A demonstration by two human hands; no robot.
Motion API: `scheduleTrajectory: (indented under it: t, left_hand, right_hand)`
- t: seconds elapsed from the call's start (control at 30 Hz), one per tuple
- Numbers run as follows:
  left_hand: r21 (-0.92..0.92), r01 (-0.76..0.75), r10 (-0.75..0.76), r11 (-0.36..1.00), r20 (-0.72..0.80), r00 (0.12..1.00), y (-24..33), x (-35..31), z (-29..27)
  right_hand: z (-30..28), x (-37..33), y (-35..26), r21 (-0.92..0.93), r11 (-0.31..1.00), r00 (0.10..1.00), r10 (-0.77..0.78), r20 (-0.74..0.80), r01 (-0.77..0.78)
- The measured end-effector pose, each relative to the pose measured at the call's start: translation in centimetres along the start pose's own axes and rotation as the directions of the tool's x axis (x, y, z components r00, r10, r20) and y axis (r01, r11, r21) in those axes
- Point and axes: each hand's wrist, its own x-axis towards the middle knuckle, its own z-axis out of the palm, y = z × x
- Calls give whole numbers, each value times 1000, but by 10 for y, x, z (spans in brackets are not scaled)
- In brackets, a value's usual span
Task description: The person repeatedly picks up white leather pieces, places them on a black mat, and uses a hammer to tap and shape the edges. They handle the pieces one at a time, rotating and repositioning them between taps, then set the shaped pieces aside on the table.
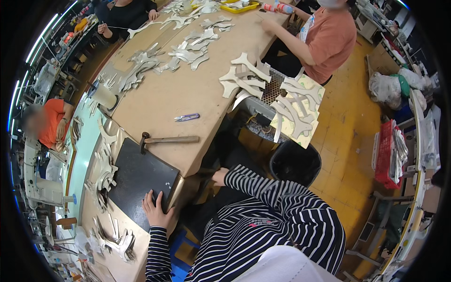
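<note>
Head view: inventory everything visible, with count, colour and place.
Worktable: one, tan, centre.
Cut pieces: many, pale, mostly on worktable.
Hammer: one, brown handle, on worktable.
Slab: one, black, near hammer.
Snips: one, purple, beyond hammer.
Container: one, cream, worktable's left.
Tray: one, yellow, worktable's far end.
Bin: one, black, floor right.
Crate: one, red, far right.
Co-workers: three, dark or orange tops, left and top.
Remaining edges: too cluttered to count.
Left hand: one, striped sleeve, on slab.
Right hand: one, striped sleeve, worktable's near edge.

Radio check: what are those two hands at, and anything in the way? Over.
Left hand open, resting on black slab. Right hand near table edge; can't tell if holding anything. Hammer lying by slab's far edge.
</note>
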Motion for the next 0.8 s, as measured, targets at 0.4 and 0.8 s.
scheduleTrajectory:
  t: [0.4, 0.8]
  left_hand:
    - [7, -14, 15, 1000, -71, 997, 10, -4, -4]
    - [-546, 47, -172, 836, -180, 969, 23, 24, -15]
  right_hand:
    - [4, -160, 57, 455, 888, 944, 95, -316, 63]
    - [-80, -268, 72, 497, 855, 221, 461, -859, 150]
